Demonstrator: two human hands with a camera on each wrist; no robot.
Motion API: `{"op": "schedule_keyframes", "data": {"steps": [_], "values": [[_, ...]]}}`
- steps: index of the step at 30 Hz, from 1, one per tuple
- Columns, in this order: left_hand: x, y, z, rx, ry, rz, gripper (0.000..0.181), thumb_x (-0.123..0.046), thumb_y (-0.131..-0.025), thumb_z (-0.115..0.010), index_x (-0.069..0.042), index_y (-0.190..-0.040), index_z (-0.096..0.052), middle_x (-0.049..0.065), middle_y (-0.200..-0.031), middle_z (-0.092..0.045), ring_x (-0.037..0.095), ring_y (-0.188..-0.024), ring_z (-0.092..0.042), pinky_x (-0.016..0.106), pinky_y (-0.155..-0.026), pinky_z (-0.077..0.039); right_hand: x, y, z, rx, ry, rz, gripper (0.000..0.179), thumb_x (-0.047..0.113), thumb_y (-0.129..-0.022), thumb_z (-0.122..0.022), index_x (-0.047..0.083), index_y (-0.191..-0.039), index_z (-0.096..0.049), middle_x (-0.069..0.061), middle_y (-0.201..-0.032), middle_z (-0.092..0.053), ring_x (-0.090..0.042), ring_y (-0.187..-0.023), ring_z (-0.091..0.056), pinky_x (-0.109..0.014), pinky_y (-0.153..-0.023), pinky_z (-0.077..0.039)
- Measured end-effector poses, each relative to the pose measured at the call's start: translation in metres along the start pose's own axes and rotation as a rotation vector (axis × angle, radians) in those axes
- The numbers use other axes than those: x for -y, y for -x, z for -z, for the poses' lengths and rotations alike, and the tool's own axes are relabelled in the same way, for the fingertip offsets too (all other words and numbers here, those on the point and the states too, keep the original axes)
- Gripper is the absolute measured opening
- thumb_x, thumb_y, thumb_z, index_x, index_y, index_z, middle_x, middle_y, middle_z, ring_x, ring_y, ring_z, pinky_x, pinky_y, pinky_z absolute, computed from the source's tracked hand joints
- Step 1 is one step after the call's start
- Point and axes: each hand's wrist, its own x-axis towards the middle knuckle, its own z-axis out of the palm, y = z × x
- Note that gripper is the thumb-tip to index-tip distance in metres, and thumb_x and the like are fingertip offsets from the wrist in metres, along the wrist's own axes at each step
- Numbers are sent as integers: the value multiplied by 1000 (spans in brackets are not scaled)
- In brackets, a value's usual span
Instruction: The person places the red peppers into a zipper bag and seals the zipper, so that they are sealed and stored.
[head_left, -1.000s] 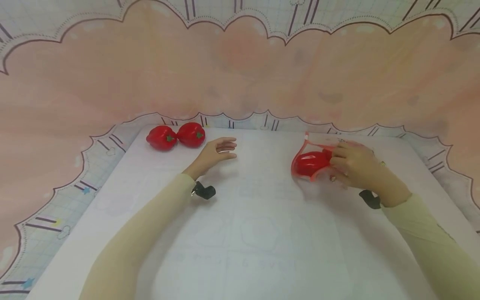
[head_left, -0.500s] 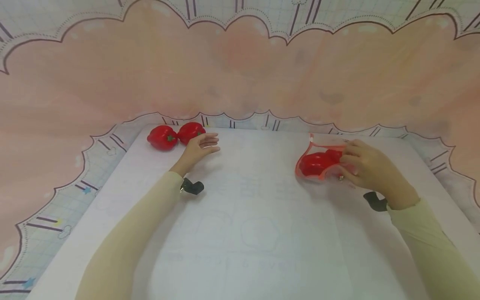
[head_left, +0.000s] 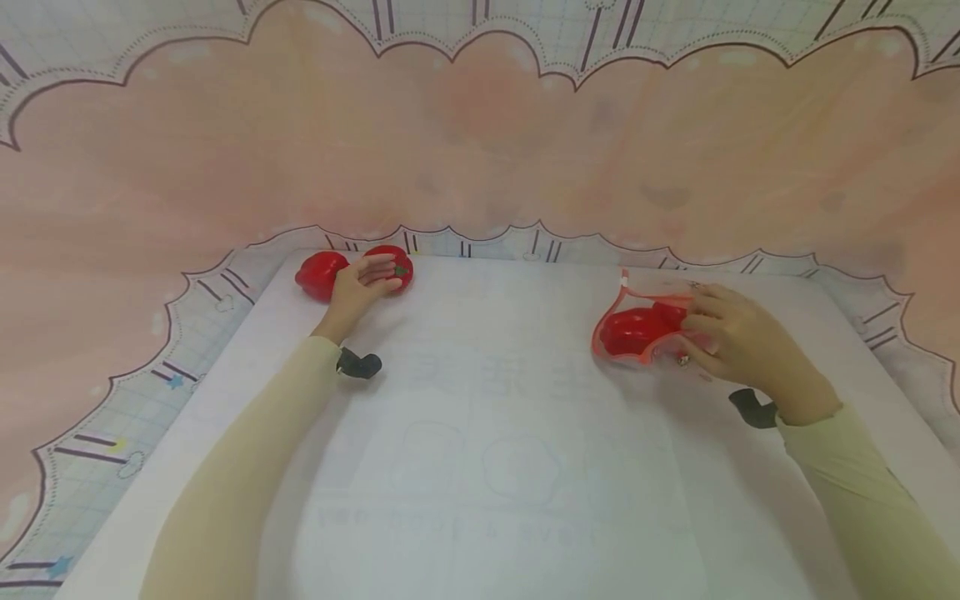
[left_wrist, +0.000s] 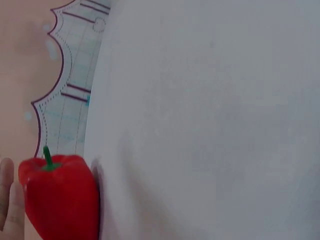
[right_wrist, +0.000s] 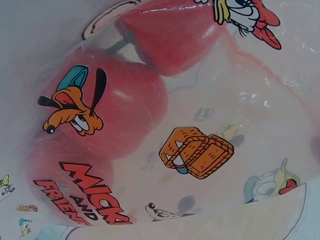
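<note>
Two red bell peppers lie side by side at the far left of the table, the left pepper (head_left: pixel 320 275) and the right pepper (head_left: pixel 400 265). My left hand (head_left: pixel 356 287) is at them, its fingers extended across the right one and the thumb apart. In the left wrist view a green-stemmed pepper (left_wrist: pixel 62 197) stands beside the fingers (left_wrist: pixel 15 210). On the right, my right hand (head_left: pixel 731 333) pinches the rim of a clear plastic bag (head_left: pixel 626 354) with a red edge. Red peppers (head_left: pixel 637 329) lie inside it. Cartoon figures and lettering (right_wrist: pixel 87 195) are printed on the bag.
A white table top (head_left: pixel 480 467) stretches between and in front of the hands. Behind it hangs a peach cloth (head_left: pixel 480 158) with scalloped blue-white borders. A dark wrist piece (head_left: pixel 360 364) sits below the left hand, another dark wrist piece (head_left: pixel 752 408) below the right.
My left hand has moved left from beside the peppers to over the right one. My right hand, keeping hold of the bag, has shifted slightly right with it.
</note>
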Motion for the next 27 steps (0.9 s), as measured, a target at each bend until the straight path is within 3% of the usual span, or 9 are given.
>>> {"op": "schedule_keyframes", "data": {"steps": [4,8,12,15,16,18,22,25,27], "values": [[3,-6,9,-84,-21,0,55,-24,-86,-68,-11,-135,-49,10,-138,-52,22,-129,-48,34,-108,-39,0,0,-1,-10,-6,-4,53,45,-94,-46,1,-74,-68,-14,-78,-67,-32,-86,-61,-51,-73,-55],[5,-14,16,-132,-49,34,57,-24,-86,-67,-12,-138,-46,9,-144,-46,25,-135,-40,37,-111,-35,1,0,-2,-16,1,-5,69,55,-95,-28,2,-74,-68,-14,-79,-67,-32,-85,-61,-52,-72,-55],[5,-18,18,-126,-79,74,60,-24,-88,-65,-15,-142,-41,10,-149,-37,29,-139,-32,41,-113,-33,0,2,-3,-5,4,-4,46,41,-93,-50,2,-75,-68,-14,-79,-67,-32,-86,-61,-52,-75,-55],[6,-21,18,-106,-105,100,64,-26,-88,-65,-18,-145,-36,12,-152,-32,30,-142,-27,43,-113,-32,0,2,-4,2,-1,-3,20,22,-76,-69,3,-75,-68,-14,-80,-67,-33,-89,-61,-53,-78,-53],[6,-22,18,-100,-110,108,66,-26,-88,-65,-18,-146,-35,12,-153,-30,30,-142,-25,43,-113,-31,0,3,-5,3,-4,3,17,19,-71,-70,2,-75,-68,-14,-80,-68,-33,-89,-61,-53,-79,-53],[8,-24,18,-89,-118,119,67,-27,-88,-65,-19,-147,-33,12,-154,-28,31,-143,-23,44,-113,-31,1,3,-6,2,-8,12,21,23,-79,-66,2,-75,-68,-14,-81,-68,-34,-91,-61,-54,-82,-52],[9,-26,17,-81,-119,137,69,-25,-88,-65,-18,-148,-30,11,-155,-27,30,-144,-22,44,-113,-31,4,3,-8,8,-11,28,21,24,-79,-66,3,-76,-68,-13,-81,-69,-33,-92,-62,-56,-84,-50],[10,-27,16,-75,-115,142,70,-24,-89,-64,-17,-148,-29,10,-155,-27,29,-144,-22,43,-113,-31,7,2,-8,22,3,24,19,16,-64,-77,4,-76,-68,-13,-81,-70,-33,-94,-62,-55,-84,-51],[10,-27,16,-70,-115,138,70,-25,-89,-64,-17,-148,-29,10,-155,-27,30,-144,-22,44,-113,-31,8,3,-7,24,16,27,22,13,-59,-79,4,-75,-68,-12,-80,-70,-32,-94,-61,-54,-82,-52]]}}
